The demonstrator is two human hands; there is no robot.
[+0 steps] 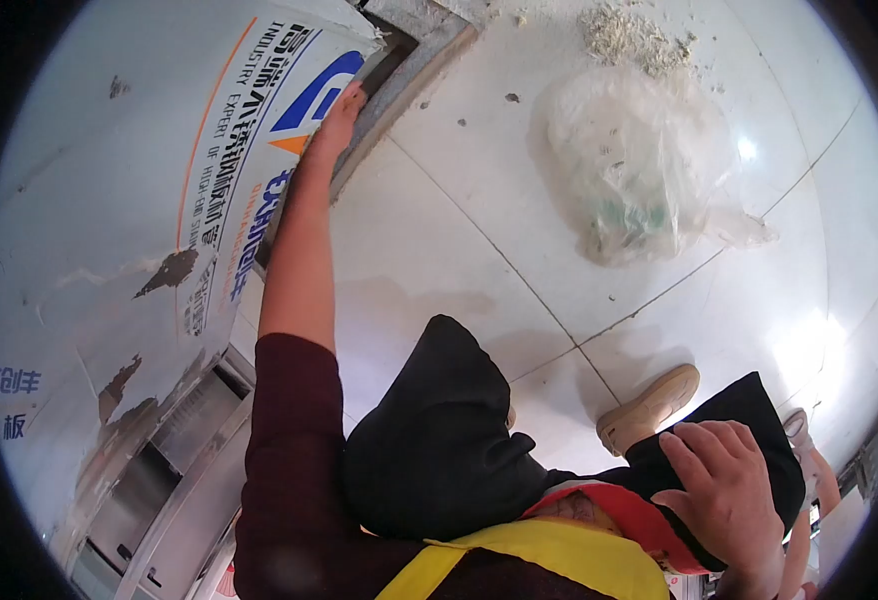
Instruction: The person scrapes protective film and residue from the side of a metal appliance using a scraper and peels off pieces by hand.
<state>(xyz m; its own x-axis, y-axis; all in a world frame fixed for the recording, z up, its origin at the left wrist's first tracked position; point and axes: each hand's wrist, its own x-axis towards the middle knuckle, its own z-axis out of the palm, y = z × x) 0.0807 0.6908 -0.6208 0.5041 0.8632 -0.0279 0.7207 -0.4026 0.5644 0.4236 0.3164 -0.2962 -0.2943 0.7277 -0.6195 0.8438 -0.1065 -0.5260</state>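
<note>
My left hand (337, 122) is at the end of my outstretched arm, against the edge of a large film-covered panel (149, 130) with printed lettering. Its fingers are small in view and partly hidden, so their grip is unclear. My right hand (724, 490) is raised above my black-trousered leg (429, 430), near the red and yellow cloth (559, 560) at my front. Its fingers are loosely bent and a little apart, with nothing visible in them. Under the panel's edge runs a grey frame (399, 110) with a dark gap beside it.
A crumpled clear plastic bag (639, 170) lies on the tiled floor (469, 250), with a heap of pale crumbs (634, 38) beyond it. My tan shoe (649, 408) is on the tiles. At lower left are metal compartments (139, 500). Part of another person (814, 480) shows at lower right.
</note>
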